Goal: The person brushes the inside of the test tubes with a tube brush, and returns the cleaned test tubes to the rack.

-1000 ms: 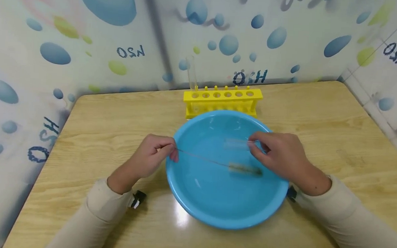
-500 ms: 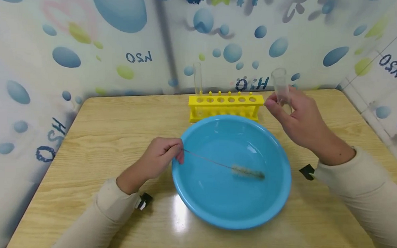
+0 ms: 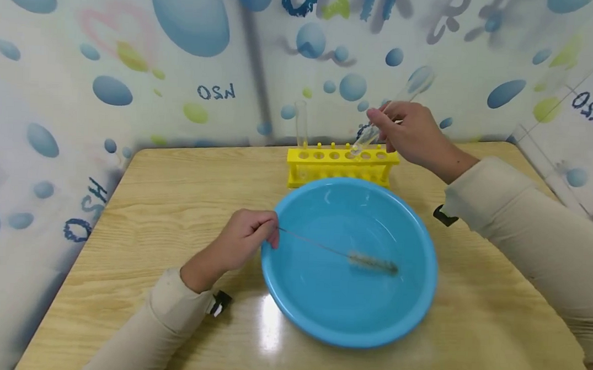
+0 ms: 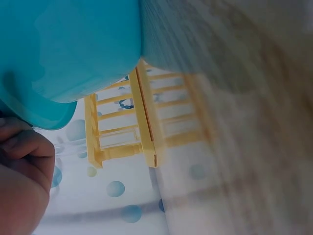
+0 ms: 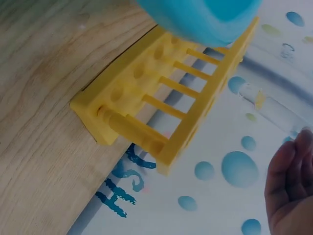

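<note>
In the head view my right hand [image 3: 413,129] holds a clear glass test tube [image 3: 367,138] at a slant. The tube's lower end is over the holes of the yellow test tube rack [image 3: 342,158]; the right wrist view shows the tube [image 5: 276,112] apart from the rack's top bar [image 5: 208,98]. At the rim of the blue basin [image 3: 344,340], my left hand [image 3: 244,238] pinches the thin wire handle of a test tube brush [image 3: 372,263]. Its bristle head lies over the inside of the basin. Another test tube [image 3: 301,124] stands upright in the rack's leftmost hole.
The rack stands behind the basin on a wooden table [image 3: 192,186]. A wall [image 3: 146,90] with painted blue and green drops rises right behind the table's far edge.
My right hand has lifted the test tube out of the basin area, up and right, then moved left over the rack, tilting it. My left hand keeps holding the brush at the rim.
</note>
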`<state>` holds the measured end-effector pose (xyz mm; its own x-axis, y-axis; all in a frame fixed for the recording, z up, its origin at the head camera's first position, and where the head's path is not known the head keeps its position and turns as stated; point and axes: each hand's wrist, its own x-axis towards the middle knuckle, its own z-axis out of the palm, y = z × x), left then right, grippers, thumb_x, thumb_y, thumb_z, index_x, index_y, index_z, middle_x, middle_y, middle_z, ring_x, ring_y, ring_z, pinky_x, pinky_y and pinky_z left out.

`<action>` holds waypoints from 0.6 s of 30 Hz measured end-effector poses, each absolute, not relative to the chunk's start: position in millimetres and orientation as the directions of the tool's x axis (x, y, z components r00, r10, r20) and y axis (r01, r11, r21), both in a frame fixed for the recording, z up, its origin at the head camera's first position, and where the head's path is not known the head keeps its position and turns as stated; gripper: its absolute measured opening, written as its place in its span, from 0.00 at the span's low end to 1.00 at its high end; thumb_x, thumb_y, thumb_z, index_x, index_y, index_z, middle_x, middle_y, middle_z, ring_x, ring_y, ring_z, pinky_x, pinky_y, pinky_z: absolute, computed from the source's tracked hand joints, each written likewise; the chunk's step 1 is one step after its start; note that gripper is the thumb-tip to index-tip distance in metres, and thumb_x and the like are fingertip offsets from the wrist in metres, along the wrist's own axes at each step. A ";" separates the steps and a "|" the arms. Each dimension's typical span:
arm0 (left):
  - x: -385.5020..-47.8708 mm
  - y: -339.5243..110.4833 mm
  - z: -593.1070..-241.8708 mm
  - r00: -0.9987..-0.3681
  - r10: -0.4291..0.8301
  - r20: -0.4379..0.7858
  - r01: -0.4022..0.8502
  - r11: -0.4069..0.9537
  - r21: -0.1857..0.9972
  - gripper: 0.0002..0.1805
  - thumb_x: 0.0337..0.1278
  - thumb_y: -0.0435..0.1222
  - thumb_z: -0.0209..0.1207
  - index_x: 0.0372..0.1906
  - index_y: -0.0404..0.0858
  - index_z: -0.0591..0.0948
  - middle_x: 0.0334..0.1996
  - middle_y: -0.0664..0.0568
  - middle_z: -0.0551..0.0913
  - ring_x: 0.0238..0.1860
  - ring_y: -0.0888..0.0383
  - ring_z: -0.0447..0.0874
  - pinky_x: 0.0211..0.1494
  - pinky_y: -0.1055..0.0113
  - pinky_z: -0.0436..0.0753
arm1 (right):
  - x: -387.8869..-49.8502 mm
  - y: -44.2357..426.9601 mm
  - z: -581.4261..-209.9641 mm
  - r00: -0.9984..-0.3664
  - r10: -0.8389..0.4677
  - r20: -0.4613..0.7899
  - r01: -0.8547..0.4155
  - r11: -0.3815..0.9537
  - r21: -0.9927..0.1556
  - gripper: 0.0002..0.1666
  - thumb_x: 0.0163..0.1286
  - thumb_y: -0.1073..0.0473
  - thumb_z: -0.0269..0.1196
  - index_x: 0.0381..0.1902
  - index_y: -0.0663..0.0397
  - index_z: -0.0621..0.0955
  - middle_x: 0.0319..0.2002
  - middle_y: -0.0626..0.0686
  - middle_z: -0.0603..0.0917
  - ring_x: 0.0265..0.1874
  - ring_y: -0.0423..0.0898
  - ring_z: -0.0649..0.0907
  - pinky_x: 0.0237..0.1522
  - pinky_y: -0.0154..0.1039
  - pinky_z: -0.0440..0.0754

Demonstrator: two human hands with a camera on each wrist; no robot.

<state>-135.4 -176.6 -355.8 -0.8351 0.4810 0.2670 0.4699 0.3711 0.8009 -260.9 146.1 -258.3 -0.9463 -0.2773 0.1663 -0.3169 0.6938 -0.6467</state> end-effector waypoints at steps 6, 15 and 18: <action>-135.0 -175.7 -355.5 -0.833 0.479 0.278 0.481 0.377 0.792 0.20 0.70 0.27 0.45 0.19 0.40 0.75 0.18 0.55 0.80 0.23 0.61 0.77 0.29 0.68 0.79 | -278.9 134.2 -263.6 -0.954 -0.296 0.044 -0.259 0.741 -0.619 0.34 0.74 0.30 0.49 0.41 0.54 0.82 0.37 0.56 0.80 0.28 0.55 0.81 0.27 0.40 0.76; -133.9 -175.3 -356.9 -0.843 0.475 0.255 0.461 0.391 0.796 0.20 0.70 0.27 0.45 0.20 0.40 0.75 0.19 0.55 0.81 0.23 0.61 0.77 0.29 0.69 0.79 | -294.3 123.1 -278.4 -0.943 -0.323 -0.075 -0.229 0.798 -0.557 0.23 0.74 0.41 0.58 0.49 0.55 0.78 0.43 0.60 0.82 0.33 0.53 0.84 0.33 0.36 0.83; -133.8 -174.5 -356.0 -0.847 0.468 0.252 0.458 0.400 0.794 0.20 0.70 0.28 0.45 0.19 0.41 0.75 0.18 0.55 0.80 0.23 0.61 0.76 0.28 0.69 0.78 | -296.9 120.4 -283.5 -0.938 -0.330 -0.105 -0.222 0.807 -0.548 0.21 0.73 0.43 0.60 0.49 0.54 0.76 0.44 0.60 0.81 0.34 0.53 0.84 0.35 0.36 0.84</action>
<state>-133.8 -174.5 -356.0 -0.8467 0.4685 0.2522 0.4577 0.3997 0.7942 -296.9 120.4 -283.5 -0.9381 -0.3300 -0.1051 -0.2224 0.8067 -0.5476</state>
